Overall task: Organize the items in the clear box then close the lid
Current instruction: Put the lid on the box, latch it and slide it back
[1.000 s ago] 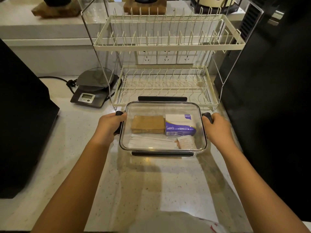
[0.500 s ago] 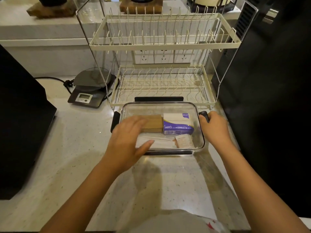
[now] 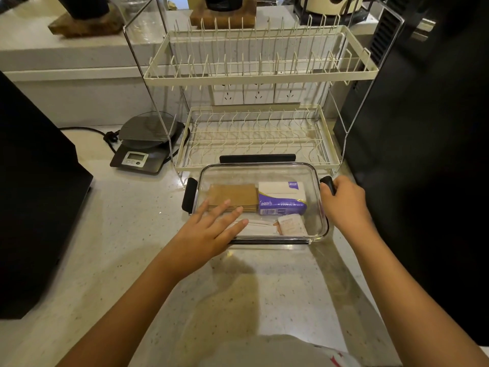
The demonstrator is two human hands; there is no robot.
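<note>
The clear box (image 3: 264,169) sits on the counter with its transparent lid on and black latches on all sides. Inside lie a brown napkin stack (image 3: 234,193), a purple-and-white tissue pack (image 3: 281,198), a small white sachet (image 3: 291,223) and white wrapped sticks (image 3: 258,223). My left hand (image 3: 209,234) lies flat with straight fingers over the lid's near-left corner. My right hand (image 3: 344,202) grips the black latch (image 3: 328,184) on the box's right side. The left latch (image 3: 189,194) stands free.
A cream two-tier dish rack (image 3: 259,75) stands right behind the box. A kitchen scale (image 3: 144,148) with a cable sits at back left. Tall black appliances flank the counter at left (image 3: 31,194) and right (image 3: 423,154).
My left hand let go of the left latch and moved over the lid, then drew back toward its near-left corner. The right hand stays on the right latch.
</note>
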